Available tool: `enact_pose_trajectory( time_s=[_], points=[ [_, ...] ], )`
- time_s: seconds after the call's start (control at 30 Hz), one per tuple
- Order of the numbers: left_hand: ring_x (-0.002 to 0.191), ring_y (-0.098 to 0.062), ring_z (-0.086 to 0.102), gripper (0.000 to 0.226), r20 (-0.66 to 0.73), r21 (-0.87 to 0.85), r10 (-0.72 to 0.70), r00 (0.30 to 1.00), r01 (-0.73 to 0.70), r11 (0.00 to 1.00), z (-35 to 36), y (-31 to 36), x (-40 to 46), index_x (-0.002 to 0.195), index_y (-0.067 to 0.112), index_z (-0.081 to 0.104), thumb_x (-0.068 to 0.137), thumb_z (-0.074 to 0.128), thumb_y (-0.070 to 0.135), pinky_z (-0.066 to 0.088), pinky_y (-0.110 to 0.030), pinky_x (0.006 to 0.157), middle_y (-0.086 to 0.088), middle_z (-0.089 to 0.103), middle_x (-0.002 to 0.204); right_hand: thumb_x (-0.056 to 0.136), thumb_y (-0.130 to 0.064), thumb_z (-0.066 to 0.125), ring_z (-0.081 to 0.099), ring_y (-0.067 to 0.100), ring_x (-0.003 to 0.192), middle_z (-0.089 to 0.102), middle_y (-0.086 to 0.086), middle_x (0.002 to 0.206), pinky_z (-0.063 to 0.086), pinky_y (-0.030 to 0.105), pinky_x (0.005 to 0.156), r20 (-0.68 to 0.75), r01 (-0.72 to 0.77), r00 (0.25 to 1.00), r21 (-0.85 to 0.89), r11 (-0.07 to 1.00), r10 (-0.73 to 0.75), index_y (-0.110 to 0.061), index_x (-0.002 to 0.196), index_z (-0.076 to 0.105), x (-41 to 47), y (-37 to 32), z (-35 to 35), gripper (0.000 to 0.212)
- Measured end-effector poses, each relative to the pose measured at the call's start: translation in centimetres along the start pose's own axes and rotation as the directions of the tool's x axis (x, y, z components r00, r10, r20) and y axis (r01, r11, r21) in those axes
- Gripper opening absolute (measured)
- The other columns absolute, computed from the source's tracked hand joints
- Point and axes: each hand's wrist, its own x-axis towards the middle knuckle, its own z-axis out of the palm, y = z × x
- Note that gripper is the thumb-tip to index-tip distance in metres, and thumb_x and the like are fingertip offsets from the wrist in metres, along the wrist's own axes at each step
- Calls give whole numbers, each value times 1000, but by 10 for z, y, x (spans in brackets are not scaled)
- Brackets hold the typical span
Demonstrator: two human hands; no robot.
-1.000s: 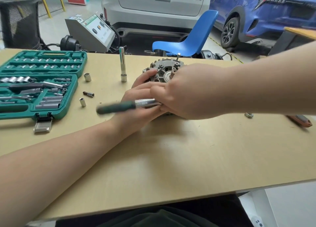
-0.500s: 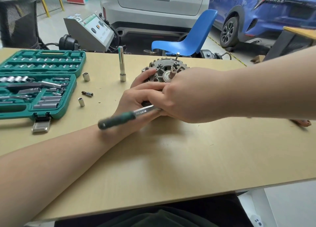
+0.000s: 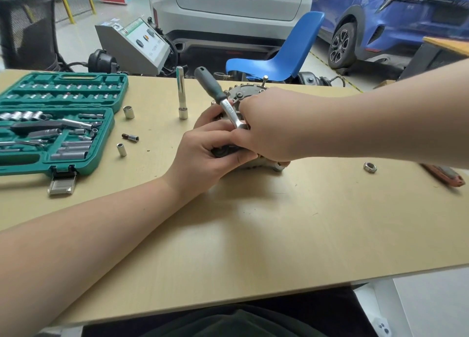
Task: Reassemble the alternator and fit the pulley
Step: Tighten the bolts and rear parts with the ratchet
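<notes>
Left hand (image 3: 203, 154) clamps the alternator (image 3: 247, 93) near the table's (image 3: 253, 235) far edge, while the ratchet (image 3: 218, 95), handle low and leftward a second ago, now tilts up and away in the right hand's (image 3: 269, 126) curled grip, probably another tightening stroke.

The worktop (image 3: 279, 235) is pale wood-look laminate, smooth and matt, faintly scuffed. The ratchet (image 3: 223, 100) pairs a dull dark-green rubbery grip with a bright polished steel shank. The alternator (image 3: 243, 90) is grey cast metal, rough-looking. The socket case (image 3: 101, 159) at the left edge is glossy teal plastic (its sockets chromed). A dull metal nut (image 3: 370, 167) lies near the right edge.
</notes>
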Motion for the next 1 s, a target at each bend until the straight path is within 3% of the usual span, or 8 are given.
enact_pose_trajectory(
  time_s=[0.1, 0.2, 0.3, 0.43, 0.53, 0.67, 0.8, 1.0],
  points=[
    [136, -16, 54, 14, 1, -12, 8, 1000, -8, 1000, 0, -3, -1, 93, 4, 84, 94, 81, 18, 39, -51, 121, 2, 78, 106, 109, -40, 44, 44, 13, 61, 46, -3, 74, 28, 31, 50, -14, 156, 987, -79, 985, -157, -25, 95, 46, -7, 6, -2, 20],
    [145, -18, 49, 4, 41, -75, -40, 998, 43, 996, -3, -3, -3, 96, 12, 84, 91, 83, 12, 37, -43, 124, 17, 74, 122, 109, -38, 46, 36, 14, 54, 32, -3, 73, 20, 31, 47, 8, 367, 910, -477, 799, -414, -20, 116, 38, -12, 11, -3, 21],
    [152, -33, 44, 16, 49, -25, -25, 998, 27, 999, -4, -4, -3, 104, 7, 84, 90, 84, 16, 32, -35, 125, -5, 77, 126, 108, -26, 39, 56, 27, 62, 56, 3, 77, 33, 34, 51, 87, 513, 833, -487, 706, -546, -20, 120, 22, -7, 17, -7, 22],
    [149, -19, 46, 10, 23, -2, -62, 998, 63, 998, -3, -2, -3, 93, 4, 82, 90, 84, 13, 39, -38, 122, -3, 77, 111, 109, -41, 39, 42, 17, 56, 43, 1, 69, 25, 35, 49, -101, 317, 929, -286, 905, -357, -17, 107, 38, -6, 13, 2, 24],
    [131, 4, 53, 10, 11, 4, -26, 1000, 26, 1000, -2, 1, -2, 87, 3, 82, 90, 82, 12, 36, -33, 122, 11, 74, 100, 106, -44, 44, 44, 14, 62, 46, -1, 75, 26, 33, 50, -63, 95, 993, -20, 995, -96, -23, 99, 35, -7, 8, 6, 24],
    [143, -27, 51, 7, 12, -13, -49, 999, 50, 999, -2, 0, -2, 94, 0, 83, 90, 82, 6, 37, -37, 123, -10, 77, 113, 106, -30, 51, 42, 19, 58, 41, -2, 73, 23, 32, 48, 1, 293, 955, -189, 937, -298, -17, 119, 43, -3, 12, 2, 20],
    [147, -22, 48, 5, 29, 0, -35, 999, 35, 999, -4, 0, -3, 84, 1, 81, 88, 83, 3, 38, -46, 124, -4, 78, 110, 96, -13, 47, 60, 27, 80, 51, 0, 92, 29, 31, 52, 205, 600, 782, -505, 621, -589, -20, 107, 25, -5, 15, -13, 26],
    [144, -22, 50, 9, 27, -3, -76, 997, 76, 997, -3, 3, 0, 92, 10, 82, 89, 87, 17, 41, -41, 120, 5, 76, 110, 110, -30, 43, 31, 13, 55, 33, -3, 70, 18, 31, 48, -63, 308, 941, -243, 920, -332, -13, 118, 50, -8, 9, 1, 20]
  ],
)
